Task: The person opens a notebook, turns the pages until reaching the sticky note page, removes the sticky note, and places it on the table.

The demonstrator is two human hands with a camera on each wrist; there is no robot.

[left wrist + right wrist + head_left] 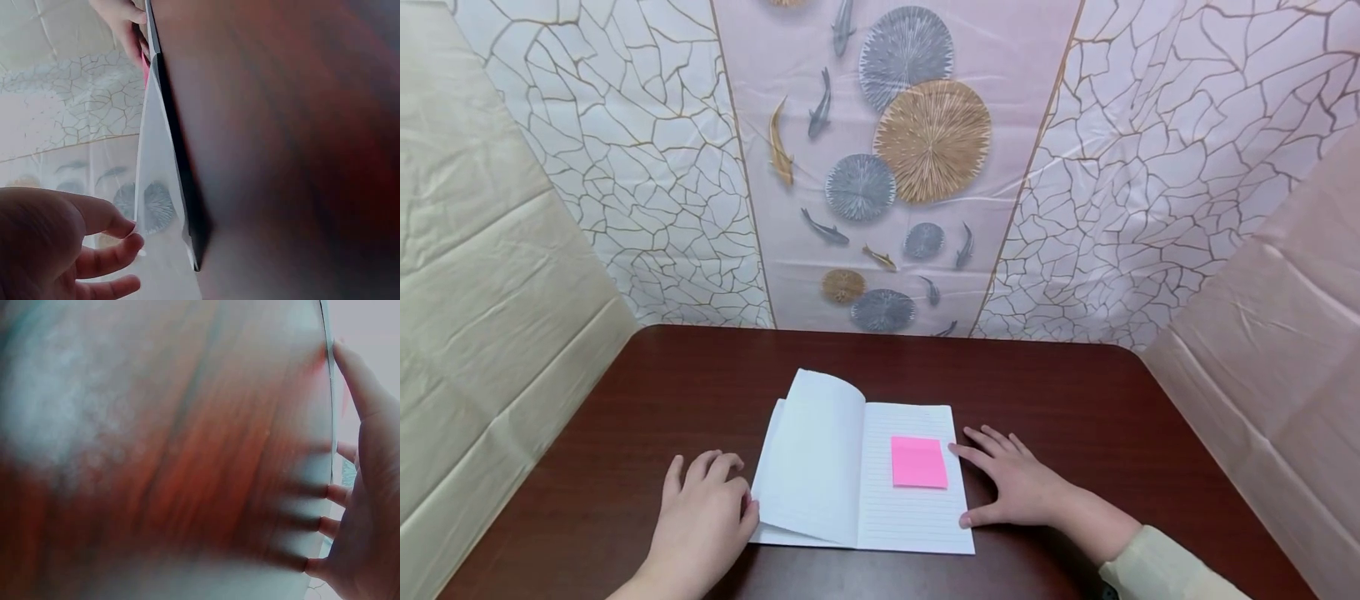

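Observation:
An open notebook [913,525] with ruled paper lies on the table, its left page [816,467] raised and curving up off the sheets beneath. At that page's lower left edge, my left hand [703,508] pinches the paper between thumb and fingertip; the left wrist view shows the pinched edge of the page [153,156] standing up from the cover. A pink sticky note [919,462] is on the right page. Beside the right edge my right hand [1018,483] has its fingers spread, thumb and index fingertips right at the paper's edge, other fingertips down on the table.
The dark brown wooden table [700,375] has rounded far corners. Behind it hangs a patterned cloth [880,250] with fish and round motifs, and pale cloth panels [497,317] flank both sides.

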